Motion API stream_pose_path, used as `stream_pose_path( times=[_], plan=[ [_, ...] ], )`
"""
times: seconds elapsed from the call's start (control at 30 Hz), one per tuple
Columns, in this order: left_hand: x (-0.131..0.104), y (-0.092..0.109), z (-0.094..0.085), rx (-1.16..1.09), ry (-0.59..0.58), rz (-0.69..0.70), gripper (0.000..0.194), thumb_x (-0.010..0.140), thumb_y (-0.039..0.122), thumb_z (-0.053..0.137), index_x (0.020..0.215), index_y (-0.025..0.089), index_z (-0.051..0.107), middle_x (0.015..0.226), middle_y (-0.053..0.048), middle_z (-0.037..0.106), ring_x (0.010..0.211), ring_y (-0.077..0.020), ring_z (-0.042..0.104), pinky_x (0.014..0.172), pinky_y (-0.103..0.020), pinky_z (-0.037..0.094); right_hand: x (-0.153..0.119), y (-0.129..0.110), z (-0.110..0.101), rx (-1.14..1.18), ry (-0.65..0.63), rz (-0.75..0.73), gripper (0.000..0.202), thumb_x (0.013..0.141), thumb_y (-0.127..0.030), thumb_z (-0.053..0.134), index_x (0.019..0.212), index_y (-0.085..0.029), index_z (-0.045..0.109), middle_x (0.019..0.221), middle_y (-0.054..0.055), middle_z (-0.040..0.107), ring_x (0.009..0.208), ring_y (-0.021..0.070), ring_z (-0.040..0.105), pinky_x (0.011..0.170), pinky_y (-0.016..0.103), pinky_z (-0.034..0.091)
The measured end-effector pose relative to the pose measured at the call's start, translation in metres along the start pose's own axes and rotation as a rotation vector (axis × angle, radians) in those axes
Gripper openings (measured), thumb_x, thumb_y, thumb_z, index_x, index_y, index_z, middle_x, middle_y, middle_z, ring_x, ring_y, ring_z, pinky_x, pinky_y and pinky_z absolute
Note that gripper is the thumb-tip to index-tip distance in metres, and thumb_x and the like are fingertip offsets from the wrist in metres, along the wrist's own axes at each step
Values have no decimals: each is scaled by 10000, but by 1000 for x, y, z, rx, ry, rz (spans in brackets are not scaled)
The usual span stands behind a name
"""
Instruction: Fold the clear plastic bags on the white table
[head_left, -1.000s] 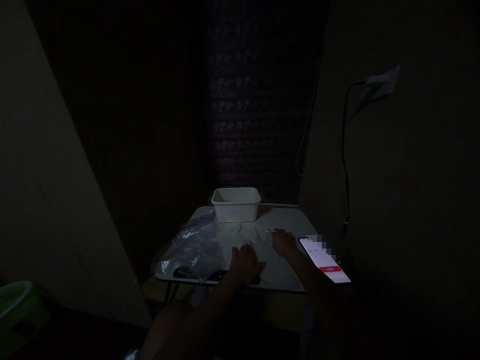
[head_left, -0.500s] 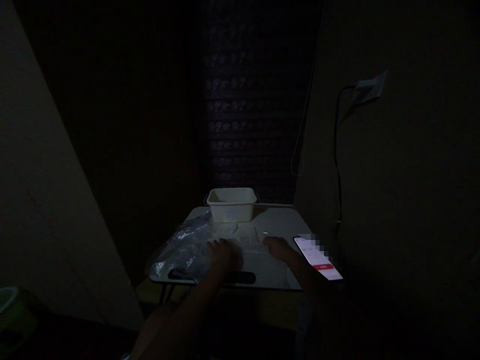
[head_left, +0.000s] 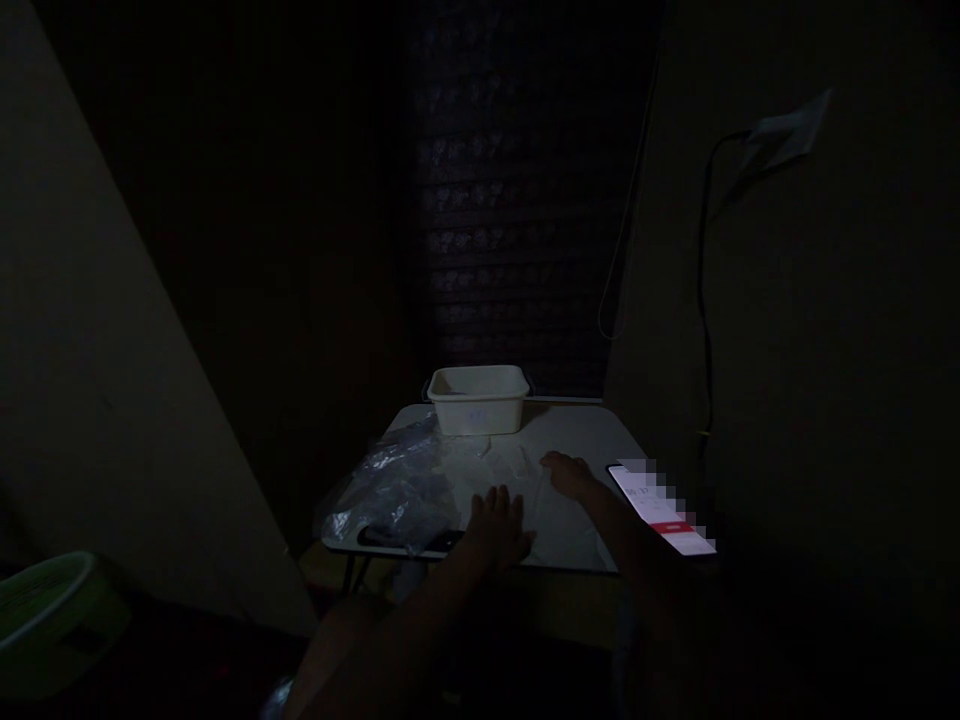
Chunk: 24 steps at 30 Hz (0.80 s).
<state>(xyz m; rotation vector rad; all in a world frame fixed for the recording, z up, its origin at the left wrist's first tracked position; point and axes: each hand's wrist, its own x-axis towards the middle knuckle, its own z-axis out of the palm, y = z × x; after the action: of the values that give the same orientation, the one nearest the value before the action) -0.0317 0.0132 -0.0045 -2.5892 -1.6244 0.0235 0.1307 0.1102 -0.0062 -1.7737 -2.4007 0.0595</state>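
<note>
Clear film [head_left: 517,463] ahead of left hand [head_left: 499,525], left of right hand [head_left: 568,473], right nearer. Left fingers spread near counter's [head_left: 577,425] front edge; right curled, grip unclear.

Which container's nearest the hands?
The white tub, on the table beneath the left hand and right hand; the green basket is off the table, far left.
</note>
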Motion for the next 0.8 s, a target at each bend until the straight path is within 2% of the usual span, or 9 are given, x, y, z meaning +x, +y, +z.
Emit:
stream_pose_path(
  times=[0.13,0.2,0.3,0.43,0.53,0.7,0.8],
  plan=[
    [-1,-5,0,-9,6,-14,602,701,531,122,1161,152,211,1202,-170,219,1078,-317,165,791,-500,137,8,8,-4,22,26,51,426,657,-90,313,1068,-188,369,1117,36,398,942,139,415,752,264,313],
    [-1,-9,2,-10,28,-24,599,703,532,114,1160,159,212,1203,-166,222,1079,-314,164,788,-504,134,9,12,-11,33,47,132,435,663,-94,304,1085,-191,346,1122,34,393,948,135,410,741,256,320],
    [2,-16,3,-17,47,-28,580,712,520,114,1156,161,218,1206,-155,222,1081,-306,163,790,-502,136,2,16,-24,25,48,279,364,670,-137,315,1008,-221,423,1050,35,460,915,157,436,711,281,331],
    [6,-19,-4,-9,117,-16,494,741,451,156,1141,172,236,1206,-122,235,1084,-281,167,803,-491,139,-16,21,-40,-12,4,378,248,651,-188,360,846,-168,513,888,95,542,800,200,500,611,298,362],
    [5,-5,-15,-19,189,65,449,743,406,215,1117,163,265,1178,-114,278,1067,-262,203,815,-462,167,-32,21,-45,-26,-30,390,225,642,-194,384,821,-155,513,854,102,551,750,191,520,544,258,372],
    [-4,38,-23,-76,180,400,410,678,365,387,1024,148,346,1030,-78,417,933,-192,358,774,-314,300,-45,18,-47,-54,-51,311,221,653,-168,385,839,-163,505,882,93,544,802,182,504,583,252,372],
    [-1,57,-19,-47,151,439,269,687,266,395,924,140,396,925,-68,461,829,-167,416,683,-276,363,-44,15,-45,-71,-59,309,210,656,-158,391,822,-140,518,877,121,542,801,203,504,588,276,374]
  ],
)
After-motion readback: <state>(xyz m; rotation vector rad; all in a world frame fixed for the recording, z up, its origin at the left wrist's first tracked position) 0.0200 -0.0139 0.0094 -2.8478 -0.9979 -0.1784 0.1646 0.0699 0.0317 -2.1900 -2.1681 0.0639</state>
